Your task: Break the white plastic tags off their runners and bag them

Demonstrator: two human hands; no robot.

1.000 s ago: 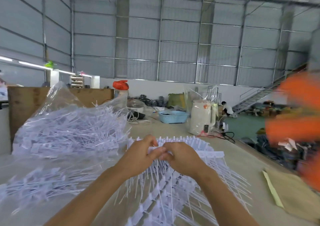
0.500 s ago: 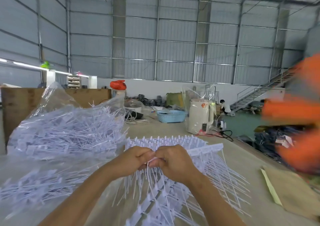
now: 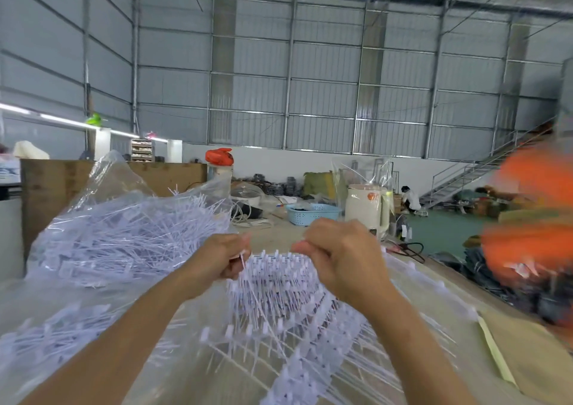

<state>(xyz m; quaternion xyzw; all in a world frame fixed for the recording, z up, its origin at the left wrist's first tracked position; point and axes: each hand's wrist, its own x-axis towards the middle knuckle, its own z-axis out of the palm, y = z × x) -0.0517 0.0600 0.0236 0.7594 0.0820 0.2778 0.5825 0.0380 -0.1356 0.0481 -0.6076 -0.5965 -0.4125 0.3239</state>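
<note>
A stack of white plastic tag runners (image 3: 288, 305) lies on the table right before me, tags fanning outward. My left hand (image 3: 217, 259) pinches a thin white tag (image 3: 242, 260) just left of the stack's top. My right hand (image 3: 341, 256) is curled over the stack's upper right edge, gripping a runner there; its fingertips are hidden. A gap separates the two hands. To the left, a clear plastic bag (image 3: 124, 234) bulges with loose white tags.
More tags in clear plastic (image 3: 55, 333) lie at the lower left. A blue basket (image 3: 311, 214), a cream kettle (image 3: 367, 209) and cables stand at the table's far end. A blurred orange shape (image 3: 533, 218) moves at the right. Yellowish card (image 3: 496, 352) lies at the right edge.
The hands, pressed together on the stack's top before, have pulled apart; the left hand has come away leftward with a tag. The orange blur at the right has shifted.
</note>
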